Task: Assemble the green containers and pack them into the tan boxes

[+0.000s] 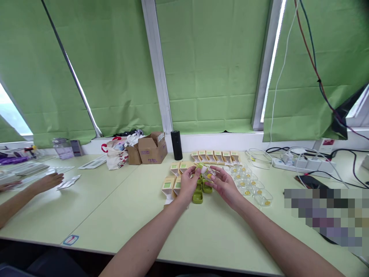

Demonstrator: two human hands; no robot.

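Above the table, my left hand (188,184) pinches a small green plastic box (199,166) with a whitish part on it. My right hand (226,185) has its fingers round a transparent plastic box (208,174) with a yellow spot, held against the green one. Fingers partly cover both pieces, so I cannot tell whether they are joined. Just below my hands, several open green boxes (197,197) lie in rows. To the right sit several transparent boxes (263,197) with yellow round spots. Cream cartons with green labels (168,186) stand left of my left hand.
More cartons (217,157) line up behind, near a black cylinder (176,145). Cardboard boxes (152,148) and a white bag (117,156) stand at back left. A power strip (302,167) with cables lies right. Another person's hand (47,183) rests at far left.
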